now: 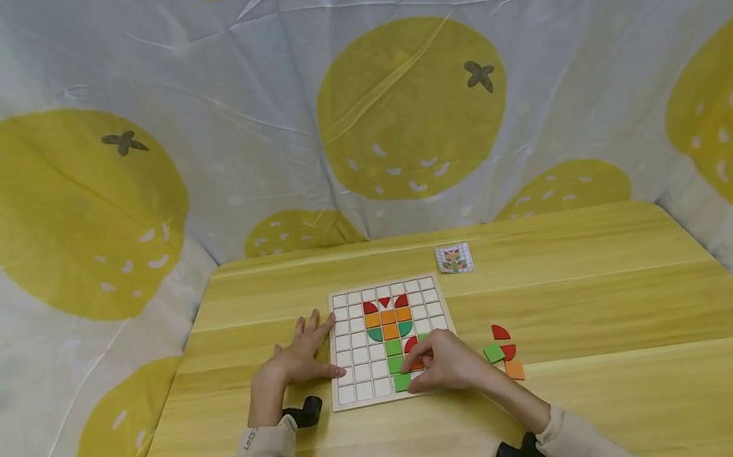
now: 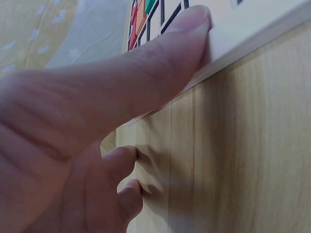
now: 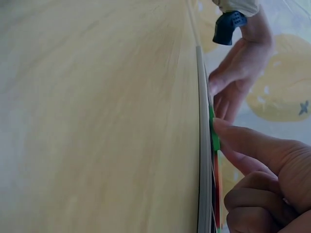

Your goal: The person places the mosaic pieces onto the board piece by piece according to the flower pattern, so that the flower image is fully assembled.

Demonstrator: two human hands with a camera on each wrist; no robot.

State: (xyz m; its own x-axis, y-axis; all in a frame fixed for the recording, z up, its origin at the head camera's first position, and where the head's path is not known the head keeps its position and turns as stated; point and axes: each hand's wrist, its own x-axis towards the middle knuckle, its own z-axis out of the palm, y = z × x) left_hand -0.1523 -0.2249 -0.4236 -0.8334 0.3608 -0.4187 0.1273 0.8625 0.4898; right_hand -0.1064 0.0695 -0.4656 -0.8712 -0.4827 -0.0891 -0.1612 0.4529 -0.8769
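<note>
A wooden grid board (image 1: 362,373) lies on the table, carrying a flower-like pattern of red, orange and green tiles. With spread fingers, my left hand (image 1: 298,357) rests at the board's left edge. Its thumb (image 2: 160,63) lies on the frame in the left wrist view, while other fingertips touch the tabletop. At the board's near edge, my right hand (image 1: 450,363) pinches a green square tile (image 1: 402,383) between thumb and index finger. This green tile (image 3: 214,131) also shows at the thumb tip in the right wrist view. My right hand partly hides the red and orange tiles beside it.
Right of the board lie loose tiles: two red quarter-rounds (image 1: 501,332), a green square (image 1: 493,353) and an orange square (image 1: 514,370). A small pattern card (image 1: 455,258) sits beyond the board's far right corner. Lemon-print cloth (image 1: 241,121) hangs behind the wooden table (image 1: 613,304).
</note>
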